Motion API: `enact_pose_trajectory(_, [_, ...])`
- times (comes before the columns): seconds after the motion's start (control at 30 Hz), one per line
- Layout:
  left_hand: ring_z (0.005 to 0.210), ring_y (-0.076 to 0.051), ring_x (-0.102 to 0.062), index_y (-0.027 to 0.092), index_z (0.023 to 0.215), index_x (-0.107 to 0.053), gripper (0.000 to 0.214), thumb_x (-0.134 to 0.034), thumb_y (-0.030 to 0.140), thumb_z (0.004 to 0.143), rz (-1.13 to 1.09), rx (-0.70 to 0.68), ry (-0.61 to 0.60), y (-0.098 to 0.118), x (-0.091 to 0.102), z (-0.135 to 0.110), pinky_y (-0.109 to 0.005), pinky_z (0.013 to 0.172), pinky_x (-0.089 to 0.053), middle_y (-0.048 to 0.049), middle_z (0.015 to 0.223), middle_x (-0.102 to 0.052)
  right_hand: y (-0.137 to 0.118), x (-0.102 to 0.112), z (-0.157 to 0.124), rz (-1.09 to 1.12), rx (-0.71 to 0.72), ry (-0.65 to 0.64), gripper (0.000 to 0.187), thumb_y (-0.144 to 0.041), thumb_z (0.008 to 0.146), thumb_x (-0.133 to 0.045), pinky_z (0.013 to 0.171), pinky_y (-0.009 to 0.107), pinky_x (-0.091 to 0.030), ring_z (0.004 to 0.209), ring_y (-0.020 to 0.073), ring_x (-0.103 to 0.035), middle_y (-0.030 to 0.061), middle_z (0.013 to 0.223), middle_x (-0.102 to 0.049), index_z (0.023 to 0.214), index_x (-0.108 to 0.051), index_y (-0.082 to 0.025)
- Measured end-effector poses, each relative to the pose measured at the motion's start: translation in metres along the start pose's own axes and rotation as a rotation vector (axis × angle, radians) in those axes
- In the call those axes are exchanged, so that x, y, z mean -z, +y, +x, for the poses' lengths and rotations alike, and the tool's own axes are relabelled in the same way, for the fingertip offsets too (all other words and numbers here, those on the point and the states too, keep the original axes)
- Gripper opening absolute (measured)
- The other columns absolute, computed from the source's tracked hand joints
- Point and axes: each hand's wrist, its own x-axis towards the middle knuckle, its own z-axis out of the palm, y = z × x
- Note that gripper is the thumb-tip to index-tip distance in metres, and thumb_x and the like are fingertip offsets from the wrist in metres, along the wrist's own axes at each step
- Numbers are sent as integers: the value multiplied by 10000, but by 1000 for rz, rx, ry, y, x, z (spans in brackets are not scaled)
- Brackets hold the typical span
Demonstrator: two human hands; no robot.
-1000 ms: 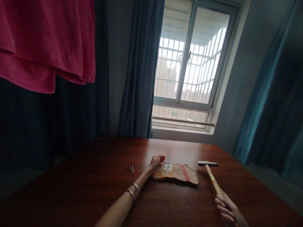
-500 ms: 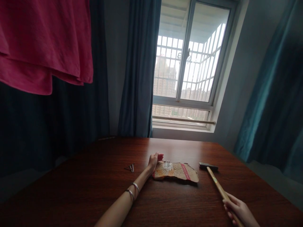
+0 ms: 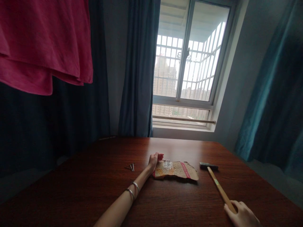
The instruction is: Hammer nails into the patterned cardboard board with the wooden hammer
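Fingers of the right hand [image 3: 243, 214] are closed round the low end of a wooden-handled hammer [image 3: 220, 187], nearer to us than the cardboard [image 3: 185, 172] and off to its right; from where I stand, a grip that far down looks meant to leave most of the handle free, its head out just right of the cardboard; whether that head touches the table [image 3: 170, 205] I can't tell; two bangles [image 3: 130, 192] circle the left forearm, which reaches in from the near left of the cardboard; the cardboard lies on the table, dark-spotted and crossed by a red band; loose nails [image 3: 132, 167] lie in a small cluster left of it and apart, probably put there to be handy yet out of the way; the left hand [image 3: 153, 161] is at the cardboard's left end, perhaps to steady it, fingers partly curled, though I can't tell whether they pinch anything; just beside it, upright nails [image 3: 167, 163] stand close together over the cardboard; well beyond the cardboard, a blue curtain [image 3: 139, 72] hangs beside the window [image 3: 187, 63], presumably pulled aside for daylight.
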Motion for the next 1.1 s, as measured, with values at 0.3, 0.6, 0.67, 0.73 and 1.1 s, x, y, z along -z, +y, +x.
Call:
enact_pose_trajectory(0.3, [651,-174,-631,64,766,-672,377,-472,384,776,10,-11,-16,-5,2,3,-289,654,-494,-129,735,-687,-48,-7,13,-44,319,438,346,-371,754,-474,748,390,-437,801,264,-539,118,897,-593,995,-612,-165])
enact_pose_trajectory(0.6, [651,-175,-632,67,752,-669,388,-438,376,794,47,3,-4,2,-1,-1,-290,663,-490,-127,721,-684,-199,-32,66,145,505,141,254,-253,835,-402,788,294,-375,870,204,-538,81,874,-600,894,-641,-189])
enact_pose_trajectory(0.67, [647,-175,-631,68,742,-667,406,-436,398,793,54,8,-4,5,-2,-3,-291,663,-486,-128,715,-681,-213,-50,73,79,479,89,235,-231,818,-435,816,300,-348,904,208,-530,85,900,-609,926,-640,-190])
enact_pose_trajectory(0.73, [651,-174,-629,73,738,-664,415,-444,421,786,55,11,2,6,-3,-5,-290,666,-483,-127,723,-680,-218,-66,76,42,463,74,239,-216,813,-437,838,316,-324,934,215,-520,94,927,-610,942,-636,-185])
enact_pose_trajectory(1.1, [569,-172,-603,113,661,-639,299,-570,402,698,438,154,-273,82,16,2,-264,535,-461,-106,678,-662,-201,-96,81,104,404,76,268,-245,825,-409,788,289,-342,900,196,-536,71,973,-595,941,-649,-222])
